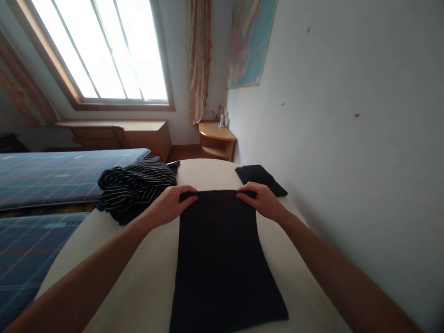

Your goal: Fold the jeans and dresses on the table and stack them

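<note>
A long black cloth (pixel 224 259) hangs or lies down the middle of the view over a pale round table (pixel 152 263). My left hand (pixel 173 203) pinches its far left corner between thumb and fingers. At the far right corner, my right hand (pixel 262 199) grips the same edge, which is drawn straight between the two hands. Beyond my right hand lies a folded black cloth (pixel 262 178). A crumpled heap of black clothing with white stripes (pixel 138 185) rests to the left of my left hand.
Blue plaid padded surfaces (pixel 62 178) border the table on the left. A white wall (pixel 364 185) runs close along the right side. Behind the table stand a wooden corner shelf (pixel 217 132) with small items and a low wooden cabinet (pixel 145 134) under the window.
</note>
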The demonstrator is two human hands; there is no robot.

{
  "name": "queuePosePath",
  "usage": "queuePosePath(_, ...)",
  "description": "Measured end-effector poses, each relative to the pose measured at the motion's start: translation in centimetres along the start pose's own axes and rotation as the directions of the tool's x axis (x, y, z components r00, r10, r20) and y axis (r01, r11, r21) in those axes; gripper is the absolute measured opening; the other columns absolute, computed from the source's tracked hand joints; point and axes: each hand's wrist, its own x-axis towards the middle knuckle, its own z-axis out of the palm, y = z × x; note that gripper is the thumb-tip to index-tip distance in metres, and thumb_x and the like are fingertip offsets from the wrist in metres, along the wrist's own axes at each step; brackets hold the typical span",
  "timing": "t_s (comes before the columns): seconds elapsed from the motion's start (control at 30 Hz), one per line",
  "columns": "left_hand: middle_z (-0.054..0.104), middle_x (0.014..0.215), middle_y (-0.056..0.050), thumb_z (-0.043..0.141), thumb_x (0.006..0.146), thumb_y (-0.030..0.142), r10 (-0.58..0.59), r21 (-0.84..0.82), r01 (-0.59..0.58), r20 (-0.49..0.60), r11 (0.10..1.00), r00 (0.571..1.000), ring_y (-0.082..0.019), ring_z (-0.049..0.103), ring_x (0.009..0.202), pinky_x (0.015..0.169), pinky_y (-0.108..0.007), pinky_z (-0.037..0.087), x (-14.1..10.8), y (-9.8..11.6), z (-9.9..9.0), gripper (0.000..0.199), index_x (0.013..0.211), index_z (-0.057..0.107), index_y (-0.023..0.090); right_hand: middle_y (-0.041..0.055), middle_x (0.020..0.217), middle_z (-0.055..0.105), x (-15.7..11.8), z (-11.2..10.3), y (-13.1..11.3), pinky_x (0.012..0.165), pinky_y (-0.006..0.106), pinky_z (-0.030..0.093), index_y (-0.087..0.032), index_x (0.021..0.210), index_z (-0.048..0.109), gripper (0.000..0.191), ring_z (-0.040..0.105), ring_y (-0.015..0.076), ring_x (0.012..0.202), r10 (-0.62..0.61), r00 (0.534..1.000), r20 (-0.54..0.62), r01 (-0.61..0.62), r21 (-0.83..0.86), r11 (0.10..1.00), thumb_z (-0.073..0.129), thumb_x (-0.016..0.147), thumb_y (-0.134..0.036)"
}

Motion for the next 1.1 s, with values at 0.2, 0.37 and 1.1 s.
queuePosePath(0.2, 0.074, 0.084, -0.002, 0.060, 0.084, 0.047, -0.088, 0.037, 0.090, -0.050, 0.995, 0.995, -0.020, 0.065, 0.071, 0.071, -0.030, 0.049, 2.9, -3.0, 2.3, 0.034, 0.099, 0.075, 0.021, 0.0044, 0.098, 0.075, 2.7, 2.1, 3.8, 0.083, 0.032, 0.049, -0.020, 0.098, 0.073, 0.021, 0.067, 0.0194, 0.088, 0.098, 0.995, -0.006, -0.098, 0.063, 0.993, 0.068, 0.088, -0.037)
queuePosePath(0.37, 0.075, 0.087, -0.004, 0.063, 0.081, 0.047, -0.133, -0.096, 0.127, -0.061, 0.987, 0.989, -0.021, 0.067, 0.079, 0.073, -0.031, 0.051, 3.3, -5.9, 4.5, 0.032, 0.093, 0.073, 0.019, 0.0060, 0.097, 0.075, 3.1, 4.2, 6.5, 0.080, 0.031, 0.049, -0.019, 0.103, 0.072, 0.025, 0.068, 0.0193, 0.089, 0.156, 0.988, 0.012, -0.157, 0.152, 0.976, 0.068, 0.087, -0.038)
queuePosePath(1.1, 0.072, 0.095, -0.005, 0.062, 0.084, 0.035, -0.302, -0.114, 0.281, -0.267, 0.953, 0.915, -0.023, 0.069, 0.084, 0.080, -0.037, 0.054, 2.4, -7.6, 8.2, 0.030, 0.110, 0.065, 0.020, 0.0077, 0.108, 0.070, 2.6, 7.3, 8.7, 0.076, 0.031, 0.053, -0.018, 0.109, 0.068, 0.031, 0.064, 0.0168, 0.083, 0.279, 0.956, -0.087, -0.244, 0.287, 0.926, 0.067, 0.082, -0.033)
